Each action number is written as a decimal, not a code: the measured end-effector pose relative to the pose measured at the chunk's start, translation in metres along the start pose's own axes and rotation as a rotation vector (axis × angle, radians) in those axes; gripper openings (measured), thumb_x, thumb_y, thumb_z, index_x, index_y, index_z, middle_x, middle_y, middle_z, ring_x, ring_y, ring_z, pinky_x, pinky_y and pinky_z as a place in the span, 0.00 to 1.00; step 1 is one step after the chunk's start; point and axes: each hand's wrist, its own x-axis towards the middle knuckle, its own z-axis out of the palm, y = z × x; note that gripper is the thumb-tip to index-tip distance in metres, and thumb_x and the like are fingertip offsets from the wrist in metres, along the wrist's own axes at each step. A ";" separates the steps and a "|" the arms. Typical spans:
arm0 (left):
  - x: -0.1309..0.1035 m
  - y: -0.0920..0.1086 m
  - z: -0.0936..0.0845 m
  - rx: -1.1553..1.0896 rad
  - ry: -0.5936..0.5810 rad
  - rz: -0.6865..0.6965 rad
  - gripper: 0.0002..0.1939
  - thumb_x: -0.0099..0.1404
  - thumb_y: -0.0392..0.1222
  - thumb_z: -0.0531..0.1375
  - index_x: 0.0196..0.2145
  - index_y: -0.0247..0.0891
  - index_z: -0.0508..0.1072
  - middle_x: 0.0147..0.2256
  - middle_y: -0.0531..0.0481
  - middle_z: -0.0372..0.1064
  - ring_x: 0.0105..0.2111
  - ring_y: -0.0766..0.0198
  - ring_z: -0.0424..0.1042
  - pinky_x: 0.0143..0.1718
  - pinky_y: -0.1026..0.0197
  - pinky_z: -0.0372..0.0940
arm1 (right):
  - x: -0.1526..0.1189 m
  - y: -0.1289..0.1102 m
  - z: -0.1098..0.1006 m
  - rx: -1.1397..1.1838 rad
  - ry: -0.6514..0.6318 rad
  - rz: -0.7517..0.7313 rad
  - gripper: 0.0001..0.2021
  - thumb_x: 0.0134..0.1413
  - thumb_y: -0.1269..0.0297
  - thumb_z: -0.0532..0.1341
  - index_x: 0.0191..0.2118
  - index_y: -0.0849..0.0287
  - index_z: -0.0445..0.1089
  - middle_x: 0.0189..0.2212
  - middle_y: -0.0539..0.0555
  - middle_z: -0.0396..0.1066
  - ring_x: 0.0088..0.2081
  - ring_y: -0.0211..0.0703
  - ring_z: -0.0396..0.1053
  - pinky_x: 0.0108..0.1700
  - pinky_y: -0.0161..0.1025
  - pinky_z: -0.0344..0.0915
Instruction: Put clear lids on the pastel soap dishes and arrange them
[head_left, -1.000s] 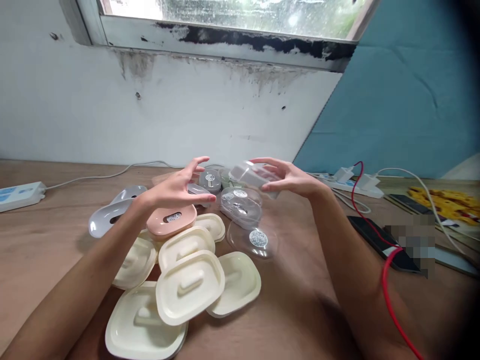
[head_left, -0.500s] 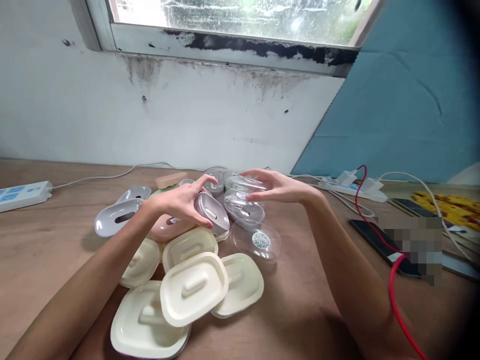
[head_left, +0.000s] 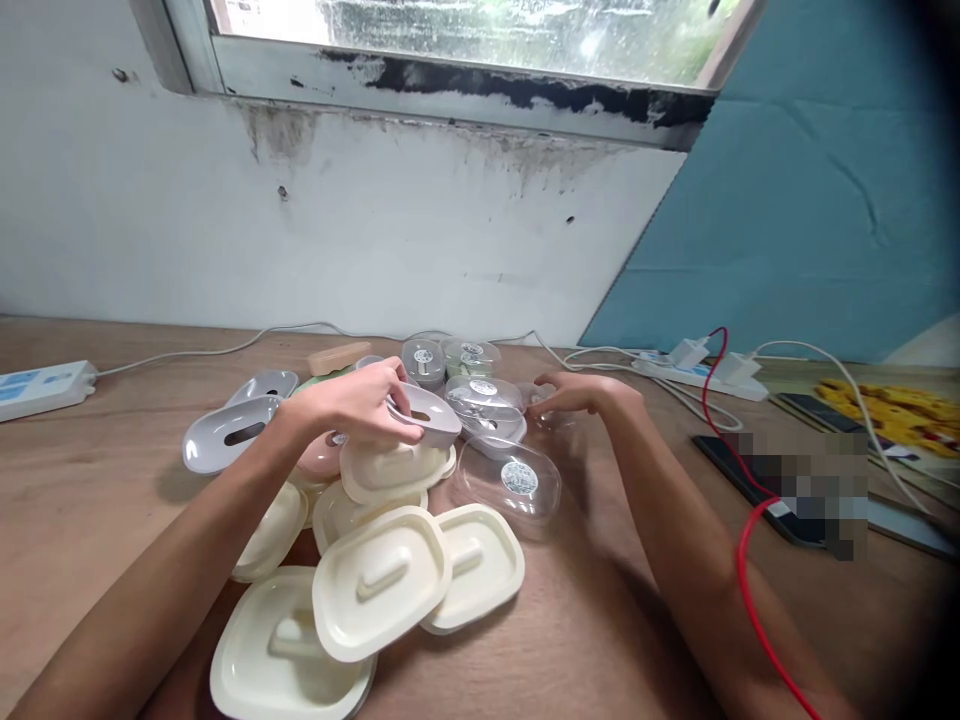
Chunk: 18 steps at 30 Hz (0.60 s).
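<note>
My left hand pinches a grey oval dish with a slot in its middle, tilted above the pile. Under it lies a cream lid with a raised bar, among several similar cream lids that overlap towards the front. My right hand has its fingers around the edge of a clear plastic cover, low over the table; the cover is blurred. Beside it are stacked clear covers with round labels, over a grey dish. Another clear cover lies nearer.
Two grey slotted dishes lie left of the pile. Power strips stand at the left and right, with white cables along the wall. A dark phone and a red cable lie at the right, near my right arm.
My right hand has moved right from the stack with a clear cover. My left hand has lifted and tilted the grey dish, and a cream lid now shows beneath it.
</note>
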 end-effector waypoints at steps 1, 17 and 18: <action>0.000 -0.004 -0.002 -0.001 0.025 -0.003 0.20 0.59 0.60 0.61 0.30 0.41 0.82 0.52 0.44 0.65 0.42 0.55 0.70 0.42 0.56 0.66 | -0.001 -0.002 -0.003 -0.009 -0.021 0.010 0.36 0.34 0.46 0.75 0.52 0.55 0.76 0.49 0.65 0.78 0.47 0.65 0.77 0.45 0.54 0.73; -0.002 -0.051 -0.012 0.117 -0.037 -0.146 0.41 0.49 0.64 0.66 0.60 0.51 0.70 0.65 0.41 0.56 0.64 0.40 0.57 0.58 0.47 0.62 | 0.037 -0.165 -0.004 -0.124 -0.035 -0.394 0.52 0.36 0.61 0.75 0.69 0.46 0.56 0.66 0.61 0.61 0.68 0.67 0.54 0.69 0.71 0.37; -0.004 -0.049 -0.012 0.106 -0.044 -0.147 0.43 0.48 0.67 0.66 0.60 0.50 0.70 0.66 0.41 0.56 0.64 0.40 0.57 0.58 0.48 0.62 | 0.051 -0.175 -0.001 -0.149 -0.077 -0.366 0.55 0.30 0.61 0.77 0.69 0.46 0.57 0.67 0.61 0.61 0.69 0.70 0.51 0.68 0.74 0.37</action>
